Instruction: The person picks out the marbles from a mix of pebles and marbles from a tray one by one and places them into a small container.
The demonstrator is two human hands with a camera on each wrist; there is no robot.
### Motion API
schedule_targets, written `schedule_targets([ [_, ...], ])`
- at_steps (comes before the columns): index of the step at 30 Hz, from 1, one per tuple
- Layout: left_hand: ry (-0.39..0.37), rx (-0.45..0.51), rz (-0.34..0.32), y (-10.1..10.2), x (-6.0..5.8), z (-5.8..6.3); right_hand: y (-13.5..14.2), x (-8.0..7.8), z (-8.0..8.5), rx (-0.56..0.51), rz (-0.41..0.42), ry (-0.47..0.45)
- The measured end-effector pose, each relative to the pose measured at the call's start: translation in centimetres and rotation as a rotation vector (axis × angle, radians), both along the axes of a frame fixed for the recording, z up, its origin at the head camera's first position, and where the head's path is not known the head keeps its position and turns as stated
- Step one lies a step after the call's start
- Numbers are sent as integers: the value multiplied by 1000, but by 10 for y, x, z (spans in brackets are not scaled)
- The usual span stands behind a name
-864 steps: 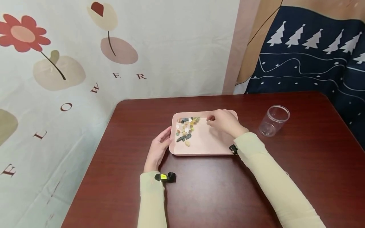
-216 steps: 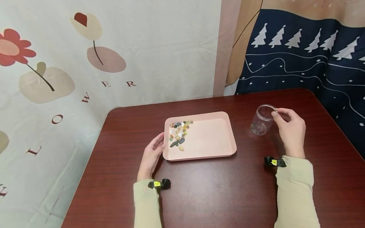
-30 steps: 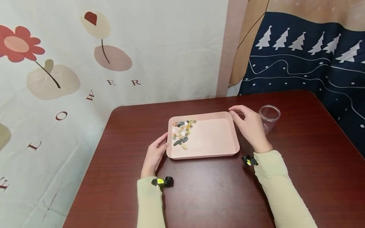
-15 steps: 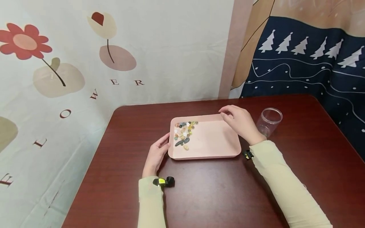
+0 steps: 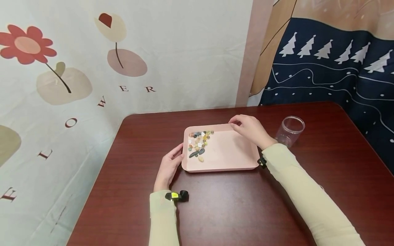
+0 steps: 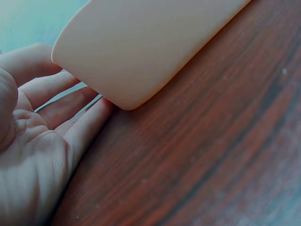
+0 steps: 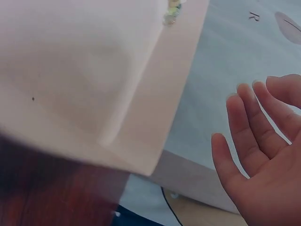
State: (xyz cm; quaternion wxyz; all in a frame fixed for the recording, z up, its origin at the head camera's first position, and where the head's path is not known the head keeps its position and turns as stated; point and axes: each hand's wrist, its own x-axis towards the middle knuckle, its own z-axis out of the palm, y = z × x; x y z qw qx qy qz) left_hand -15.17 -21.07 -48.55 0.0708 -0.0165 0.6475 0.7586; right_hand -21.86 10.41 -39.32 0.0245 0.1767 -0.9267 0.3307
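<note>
A pink tray (image 5: 227, 153) stands on the table, with several small coloured stones (image 5: 198, 143) gathered along its left side. My left hand (image 5: 167, 167) rests at the tray's left edge, its extended fingers touching the side in the left wrist view. Over the tray's back right part is my right hand (image 5: 250, 130). The right wrist view shows its fingers loosely bent and apart, with nothing between them. To the right of the tray stands a clear jar (image 5: 290, 131), partly hidden behind the right wrist and sleeve.
The dark reddish-brown table (image 5: 221, 208) reaches back to a pale cloth with flower prints (image 5: 191, 61). A navy cloth with white trees (image 5: 326, 75) hangs at the right, beyond the table's right edge.
Earlier my right hand was at the jar's rim; it has since moved left, across the tray's right edge to above its back part. The left hand stays at the tray's left edge.
</note>
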Motion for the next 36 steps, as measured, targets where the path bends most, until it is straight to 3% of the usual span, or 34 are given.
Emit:
schedule_targets([
  [13, 2, -9, 14, -3, 2, 0, -22, -19, -10, -29, 22, -183],
  [21, 23, 13, 7, 0, 1, -1, -30, -25, -16, 34, -12, -233],
  [31, -2, 2, 3, 1, 2, 2, -37, -32, -30, 32, -25, -283],
  [36, -7, -5, 7, 1, 1, 1, -43, -35, -32, 109, -8, -265],
])
